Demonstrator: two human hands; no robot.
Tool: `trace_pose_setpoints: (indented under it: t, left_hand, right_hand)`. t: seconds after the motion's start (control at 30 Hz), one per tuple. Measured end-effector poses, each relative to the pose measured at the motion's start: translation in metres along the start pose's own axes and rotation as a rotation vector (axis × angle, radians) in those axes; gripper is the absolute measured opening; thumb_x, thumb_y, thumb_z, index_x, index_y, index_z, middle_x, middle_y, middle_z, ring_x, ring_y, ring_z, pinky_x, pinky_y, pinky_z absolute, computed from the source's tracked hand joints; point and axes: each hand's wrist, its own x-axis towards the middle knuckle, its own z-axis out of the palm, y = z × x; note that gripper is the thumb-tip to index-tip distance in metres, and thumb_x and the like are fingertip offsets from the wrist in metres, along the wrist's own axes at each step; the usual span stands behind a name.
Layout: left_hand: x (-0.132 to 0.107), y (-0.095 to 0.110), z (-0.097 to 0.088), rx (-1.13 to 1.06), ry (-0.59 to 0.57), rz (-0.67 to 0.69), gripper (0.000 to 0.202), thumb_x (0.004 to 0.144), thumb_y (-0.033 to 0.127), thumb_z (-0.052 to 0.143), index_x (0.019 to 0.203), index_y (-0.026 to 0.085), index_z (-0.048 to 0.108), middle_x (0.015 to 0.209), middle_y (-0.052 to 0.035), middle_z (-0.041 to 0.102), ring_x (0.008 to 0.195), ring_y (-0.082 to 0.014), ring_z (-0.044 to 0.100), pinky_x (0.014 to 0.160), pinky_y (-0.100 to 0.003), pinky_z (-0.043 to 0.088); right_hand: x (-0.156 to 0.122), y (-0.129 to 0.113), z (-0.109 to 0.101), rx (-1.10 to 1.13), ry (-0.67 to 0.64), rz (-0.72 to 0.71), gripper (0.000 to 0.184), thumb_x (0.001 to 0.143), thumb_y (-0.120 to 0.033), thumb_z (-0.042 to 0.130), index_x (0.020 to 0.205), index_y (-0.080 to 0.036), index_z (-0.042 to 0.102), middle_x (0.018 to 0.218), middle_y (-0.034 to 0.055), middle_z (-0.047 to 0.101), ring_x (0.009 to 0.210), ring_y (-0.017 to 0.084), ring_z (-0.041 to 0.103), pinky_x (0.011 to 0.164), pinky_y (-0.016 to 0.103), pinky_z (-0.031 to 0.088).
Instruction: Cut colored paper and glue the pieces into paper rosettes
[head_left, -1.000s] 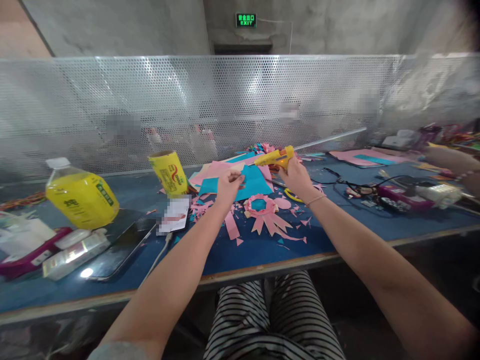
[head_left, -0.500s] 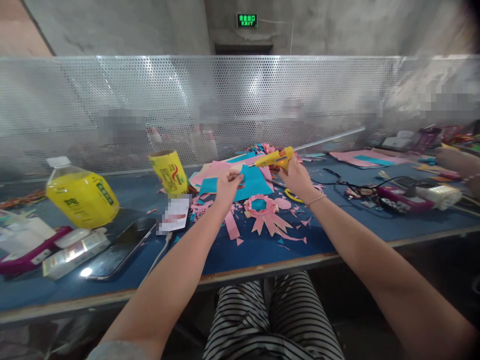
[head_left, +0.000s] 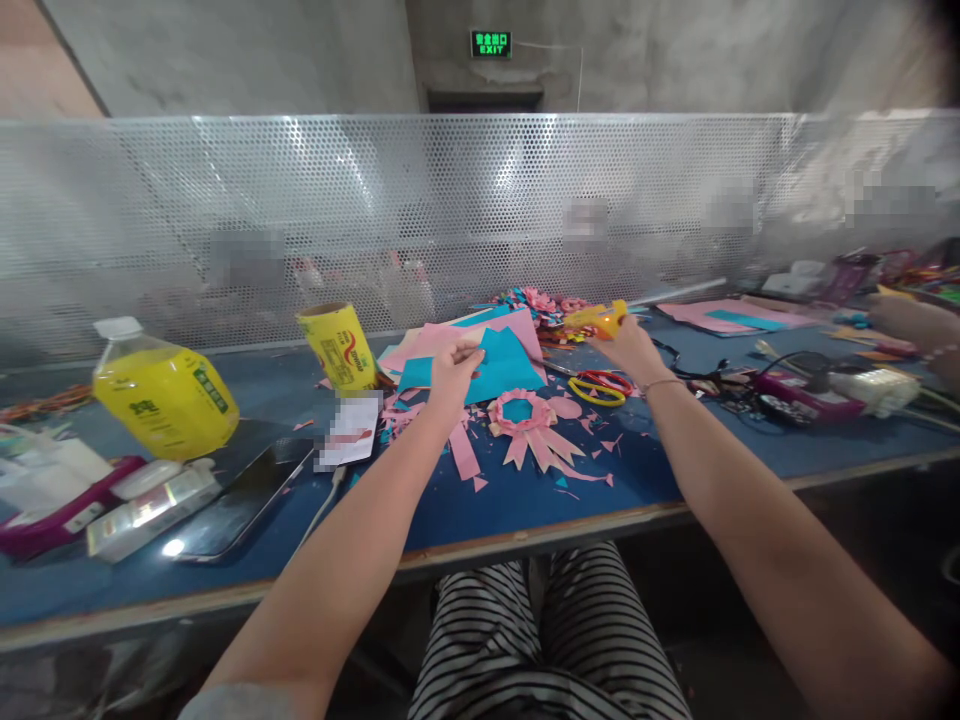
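Observation:
My left hand is closed in a pinch on a small pink paper piece, held over a teal paper sheet on the blue table. Farther right, my right hand grips a yellow glue gun near the back of the table. A pink paper rosette with ribbon tails lies just in front of both hands. Scissors with red and yellow handles lie beside my right wrist.
A yellow drink bottle, a yellow can, a phone and packets sit at the left. Pink scraps litter the middle. Cables and a purple device lie at the right, where another person's arm reaches in. A perforated metal screen backs the table.
My right hand has carried the glue gun to the right and away from the paper, uncovering the scissors. My left hand has stayed in place with its pinch.

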Motion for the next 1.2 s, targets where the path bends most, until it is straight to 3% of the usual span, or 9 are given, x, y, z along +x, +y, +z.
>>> trace_pose_setpoints:
  t: [0.07, 0.17, 0.37, 0.47, 0.53, 0.7, 0.87, 1.03, 1.2]
  left_hand:
    - [0.000, 0.000, 0.000, -0.050, -0.021, 0.005, 0.015, 0.063, 0.018, 0.066, 0.074, 0.015, 0.056, 0.068, 0.0009, 0.057, 0.055, -0.0067, 0.051, 0.052, -0.020, 0.042]
    - [-0.001, 0.001, 0.002, -0.106, -0.045, -0.014, 0.018, 0.062, 0.017, 0.067, 0.075, 0.015, 0.055, 0.065, 0.0019, 0.056, 0.053, -0.0065, 0.051, 0.054, -0.022, 0.043]
    - [-0.005, 0.003, 0.005, -0.138, -0.058, -0.073, 0.018, 0.062, 0.016, 0.067, 0.073, 0.014, 0.053, 0.065, 0.0020, 0.056, 0.055, -0.0079, 0.055, 0.058, -0.024, 0.047]
    - [-0.005, 0.002, 0.007, -0.148, -0.053, -0.105, 0.015, 0.064, 0.014, 0.065, 0.071, 0.014, 0.052, 0.063, 0.0027, 0.055, 0.054, -0.0079, 0.056, 0.059, -0.025, 0.048]
    - [-0.006, 0.001, 0.009, -0.130, -0.050, -0.129, 0.015, 0.065, 0.014, 0.065, 0.070, 0.014, 0.051, 0.060, 0.0028, 0.055, 0.053, -0.0085, 0.056, 0.059, -0.025, 0.049]
    - [-0.009, -0.004, 0.011, -0.063, -0.112, -0.142, 0.021, 0.063, 0.022, 0.070, 0.068, 0.015, 0.051, 0.060, 0.0022, 0.056, 0.056, -0.0103, 0.058, 0.064, -0.029, 0.050]
    - [-0.011, -0.012, 0.014, -0.056, -0.192, -0.101, 0.028, 0.058, 0.030, 0.072, 0.066, 0.015, 0.050, 0.061, 0.0041, 0.054, 0.058, -0.0102, 0.059, 0.069, -0.030, 0.051]
    - [-0.013, -0.012, 0.018, -0.007, -0.269, -0.120, 0.025, 0.059, 0.028, 0.071, 0.066, 0.015, 0.050, 0.064, 0.0016, 0.055, 0.064, -0.0130, 0.060, 0.071, -0.032, 0.049]
    - [-0.011, -0.011, 0.013, 0.430, -0.253, 0.062, 0.016, 0.055, 0.022, 0.069, 0.064, 0.018, 0.056, 0.070, -0.0037, 0.060, 0.075, -0.0195, 0.059, 0.073, -0.032, 0.044]
  right_hand:
    - [0.009, 0.021, -0.002, -0.050, -0.006, 0.153, 0.061, 0.070, -0.043, 0.061, 0.113, -0.005, 0.044, 0.106, 0.0228, 0.054, 0.099, 0.032, 0.054, 0.077, 0.037, 0.043]
    - [0.012, 0.044, -0.003, -0.190, -0.053, 0.216, 0.044, 0.074, -0.027, 0.058, 0.108, -0.001, 0.049, 0.111, 0.0284, 0.049, 0.106, 0.034, 0.049, 0.083, 0.040, 0.038]
    - [0.004, 0.053, 0.002, -0.229, -0.020, 0.295, 0.039, 0.069, -0.012, 0.057, 0.106, 0.000, 0.050, 0.114, 0.0321, 0.043, 0.111, 0.038, 0.041, 0.082, 0.044, 0.038]
    - [0.004, 0.033, 0.003, -0.151, -0.032, 0.203, 0.026, 0.068, -0.013, 0.055, 0.093, -0.007, 0.055, 0.105, 0.0223, 0.052, 0.102, 0.030, 0.049, 0.084, 0.040, 0.038]
    - [0.000, 0.007, 0.003, 0.091, -0.091, 0.001, 0.011, 0.072, -0.019, 0.051, 0.080, -0.012, 0.056, 0.088, 0.0113, 0.058, 0.089, 0.022, 0.053, 0.083, 0.037, 0.040]
    - [-0.032, -0.066, 0.008, 0.790, -0.426, -0.297, 0.021, 0.070, -0.038, 0.057, 0.076, -0.018, 0.052, 0.073, 0.0008, 0.057, 0.068, 0.013, 0.054, 0.068, 0.029, 0.047]
    - [-0.058, -0.093, 0.022, 1.031, -0.561, -0.205, 0.032, 0.061, -0.039, 0.067, 0.084, -0.019, 0.058, 0.083, 0.0005, 0.060, 0.072, 0.011, 0.056, 0.065, 0.026, 0.049]
    - [-0.062, -0.097, 0.032, 1.155, -0.538, -0.069, 0.031, 0.054, -0.040, 0.072, 0.070, -0.018, 0.057, 0.067, -0.0036, 0.055, 0.064, 0.009, 0.054, 0.065, 0.025, 0.049]
    - [-0.060, -0.096, 0.029, 1.160, -0.513, -0.019, 0.033, 0.052, -0.040, 0.073, 0.064, -0.016, 0.053, 0.062, -0.0040, 0.054, 0.061, 0.009, 0.055, 0.059, 0.023, 0.047]
